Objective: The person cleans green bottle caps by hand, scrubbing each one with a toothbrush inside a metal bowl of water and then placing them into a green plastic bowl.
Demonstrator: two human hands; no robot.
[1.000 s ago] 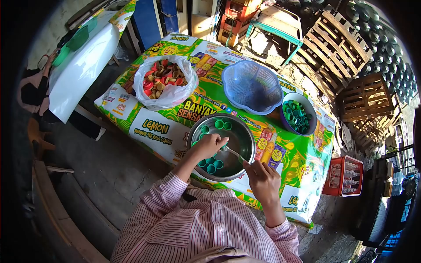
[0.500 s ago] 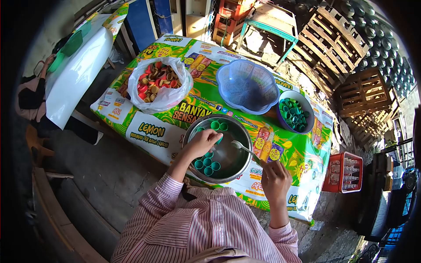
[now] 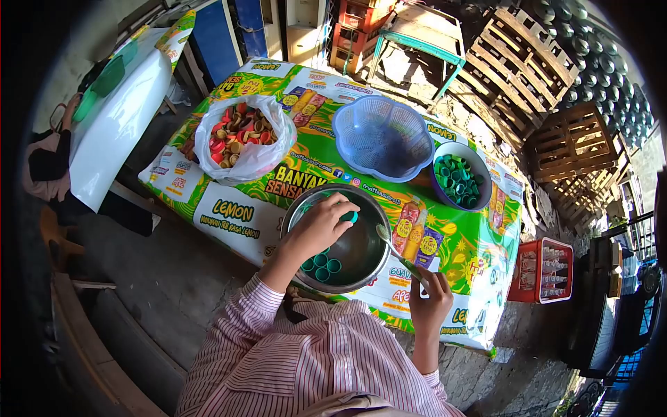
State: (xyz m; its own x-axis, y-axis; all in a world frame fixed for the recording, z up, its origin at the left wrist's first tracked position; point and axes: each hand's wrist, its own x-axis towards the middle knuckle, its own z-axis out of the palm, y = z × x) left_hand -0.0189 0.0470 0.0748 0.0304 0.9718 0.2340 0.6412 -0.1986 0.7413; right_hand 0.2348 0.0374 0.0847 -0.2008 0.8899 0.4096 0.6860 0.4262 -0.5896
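Over the steel bowl (image 3: 381, 260), my left hand (image 3: 323, 224) pinches a green bottle cap (image 3: 349, 217) in its fingertips. Several more green caps (image 3: 322, 260) lie in the bowl, some hidden under that hand. My right hand (image 3: 431, 299) grips a toothbrush (image 3: 403, 258) by its handle, right of the bowl. The brush head points up and left, near the bowl's right rim and apart from the cap.
A white plastic bag (image 3: 260, 167) of red and brown caps stands at the left. Behind the steel bowl is a blue plastic basket (image 3: 383, 135). A bowl (image 3: 445, 194) of green caps sits right of it. Another person (image 3: 52, 160) is at the far left.
My left hand has turned and lifted a green cap into clearer view. The toothbrush has swung more upright, its head shifting slightly right relative to the bowl. The whole view has moved slightly.
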